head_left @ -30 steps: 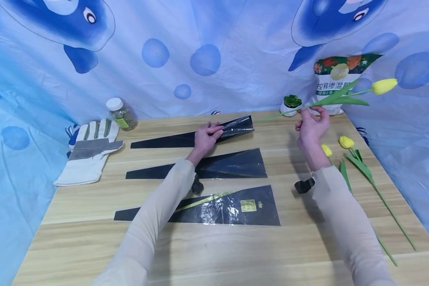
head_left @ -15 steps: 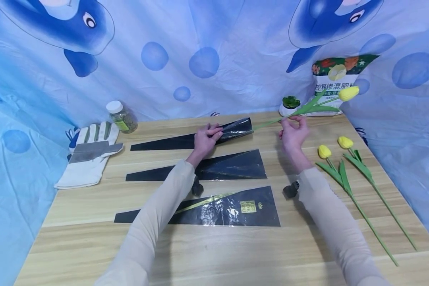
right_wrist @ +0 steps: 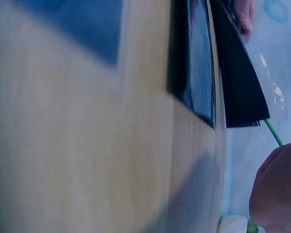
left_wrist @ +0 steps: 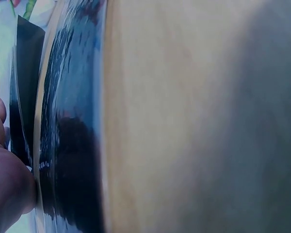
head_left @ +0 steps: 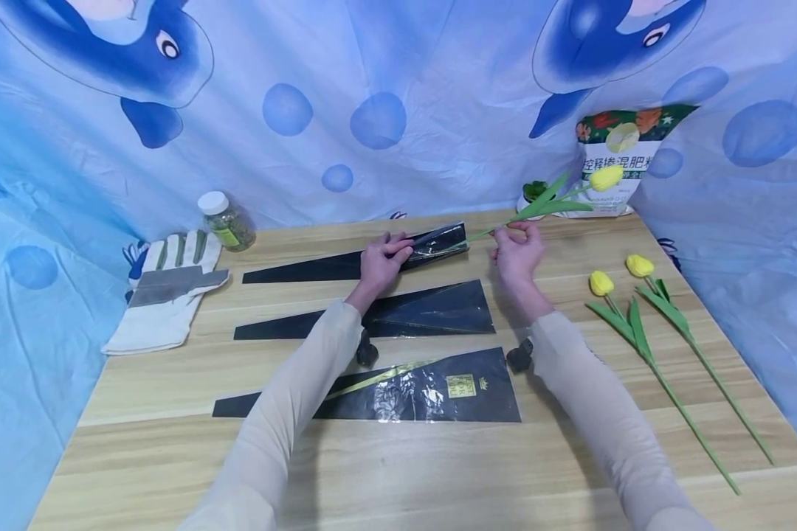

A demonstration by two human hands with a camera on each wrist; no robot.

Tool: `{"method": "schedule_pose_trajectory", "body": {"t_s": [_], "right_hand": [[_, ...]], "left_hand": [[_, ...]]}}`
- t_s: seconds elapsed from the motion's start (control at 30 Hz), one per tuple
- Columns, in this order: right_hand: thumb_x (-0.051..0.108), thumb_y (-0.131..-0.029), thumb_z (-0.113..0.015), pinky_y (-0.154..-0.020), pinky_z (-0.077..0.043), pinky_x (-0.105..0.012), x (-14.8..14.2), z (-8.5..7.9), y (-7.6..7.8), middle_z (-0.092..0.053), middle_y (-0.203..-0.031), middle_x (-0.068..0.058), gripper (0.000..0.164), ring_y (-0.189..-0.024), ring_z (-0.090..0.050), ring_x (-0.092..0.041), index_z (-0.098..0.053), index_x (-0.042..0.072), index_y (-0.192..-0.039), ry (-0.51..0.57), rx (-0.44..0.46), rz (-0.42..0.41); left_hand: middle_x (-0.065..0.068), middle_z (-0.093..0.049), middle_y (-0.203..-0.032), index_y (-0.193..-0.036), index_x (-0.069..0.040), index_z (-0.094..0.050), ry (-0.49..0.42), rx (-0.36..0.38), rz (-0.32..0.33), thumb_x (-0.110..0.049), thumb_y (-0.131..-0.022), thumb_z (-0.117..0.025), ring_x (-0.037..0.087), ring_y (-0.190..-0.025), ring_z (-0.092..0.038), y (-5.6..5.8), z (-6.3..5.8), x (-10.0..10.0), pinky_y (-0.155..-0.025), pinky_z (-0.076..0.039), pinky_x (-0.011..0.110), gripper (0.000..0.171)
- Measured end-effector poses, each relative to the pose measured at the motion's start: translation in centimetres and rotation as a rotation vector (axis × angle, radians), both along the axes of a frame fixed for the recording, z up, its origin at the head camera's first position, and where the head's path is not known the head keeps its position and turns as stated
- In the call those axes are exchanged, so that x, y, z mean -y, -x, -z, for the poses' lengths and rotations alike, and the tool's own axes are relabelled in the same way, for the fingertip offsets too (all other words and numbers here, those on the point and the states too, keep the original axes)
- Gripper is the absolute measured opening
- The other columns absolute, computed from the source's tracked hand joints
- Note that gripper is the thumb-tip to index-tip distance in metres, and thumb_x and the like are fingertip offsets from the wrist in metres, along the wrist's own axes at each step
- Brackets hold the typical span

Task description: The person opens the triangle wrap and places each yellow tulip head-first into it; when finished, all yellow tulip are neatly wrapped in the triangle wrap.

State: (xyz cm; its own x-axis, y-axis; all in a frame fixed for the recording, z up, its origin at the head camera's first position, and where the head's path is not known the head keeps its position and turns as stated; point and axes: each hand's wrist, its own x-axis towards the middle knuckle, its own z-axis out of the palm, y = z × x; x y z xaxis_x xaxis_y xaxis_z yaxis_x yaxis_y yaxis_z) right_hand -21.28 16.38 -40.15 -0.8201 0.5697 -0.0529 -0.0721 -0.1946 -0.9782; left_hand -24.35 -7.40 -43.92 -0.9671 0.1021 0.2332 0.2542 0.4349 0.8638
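The left hand [head_left: 380, 264] grips the far black wrapper [head_left: 325, 266], fingers and thumb near its wide end. The right hand [head_left: 519, 254] pinches the green stem of a yellow tulip [head_left: 533, 212] just to the right of that wrapper; the stem's lower end overlaps the wide end, though how far inside it sits I cannot tell. On the person's side of the far black wrapper lie the middle wrapper [head_left: 438, 311] and the near wrapper [head_left: 412, 391]; well off to its right are two loose tulips [head_left: 601, 282]. A small potted plant [head_left: 533, 189] and a bag [head_left: 618, 151] stand beyond its wide end, while a jar [head_left: 227, 223] and a glove [head_left: 164, 291] are near its narrow tip.
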Motion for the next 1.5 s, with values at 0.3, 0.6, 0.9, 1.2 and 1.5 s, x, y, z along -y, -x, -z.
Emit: {"method": "schedule_pose_trajectory", "body": {"t_s": [0.3,0.6,0.9,1.2,1.5], "right_hand": [[0.0,-0.092,-0.069,-0.041,-0.044,-0.018,1.5,0.5,0.2,-0.071,-0.112,-0.021,0.022,-0.044,-0.05,-0.01,-0.057,0.006,-0.109,0.112,0.123,-0.018],[0.003,-0.091,-0.072,-0.036,-0.036,-0.018,2.5,1.1,0.1,-0.073,-0.105,-0.017,0.02,-0.041,-0.046,-0.009,-0.058,0.008,-0.104,0.142,0.193,-0.027],[0.002,-0.091,-0.072,-0.035,-0.032,-0.017,3.2,1.1,0.1,-0.071,-0.092,-0.009,0.018,-0.042,-0.044,-0.008,-0.058,0.008,-0.102,0.238,0.258,-0.059],[0.002,-0.093,-0.069,-0.038,-0.035,-0.016,2.9,1.1,0.3,-0.065,-0.093,-0.005,0.025,-0.046,-0.045,-0.005,-0.059,0.002,-0.116,0.263,0.313,-0.099],[0.002,-0.092,-0.07,-0.038,-0.034,-0.016,2.8,0.8,0.2,-0.063,-0.086,-0.004,0.02,-0.045,-0.046,-0.004,-0.061,0.004,-0.109,0.269,0.339,-0.095]], "left_hand": [[0.006,-0.066,-0.127,-0.111,-0.009,-0.077,0.012,0.024,-0.002,-0.017,-0.094,-0.073,0.026,-0.141,-0.04,0.0,0.0,-0.2,-0.117,-0.027,0.033,0.02],[0.008,-0.066,-0.128,-0.112,-0.008,-0.076,0.012,0.013,0.014,-0.013,-0.094,-0.072,0.031,-0.14,-0.04,-0.2,-0.1,-0.3,-0.116,-0.028,0.036,0.019],[0.006,-0.066,-0.129,-0.113,-0.01,-0.077,0.03,0.027,0.015,-0.016,-0.095,-0.072,0.029,-0.142,-0.038,-0.1,0.0,-0.3,-0.118,-0.025,0.035,0.02],[0.007,-0.065,-0.13,-0.112,-0.009,-0.077,0.055,0.0,0.02,-0.015,-0.095,-0.072,0.032,-0.142,-0.038,0.0,0.2,-0.2,-0.117,-0.026,0.039,0.019],[0.006,-0.066,-0.128,-0.111,-0.009,-0.077,0.062,-0.001,0.019,-0.016,-0.094,-0.072,0.032,-0.142,-0.038,-0.1,0.2,-0.2,-0.117,-0.026,0.039,0.019]]}}
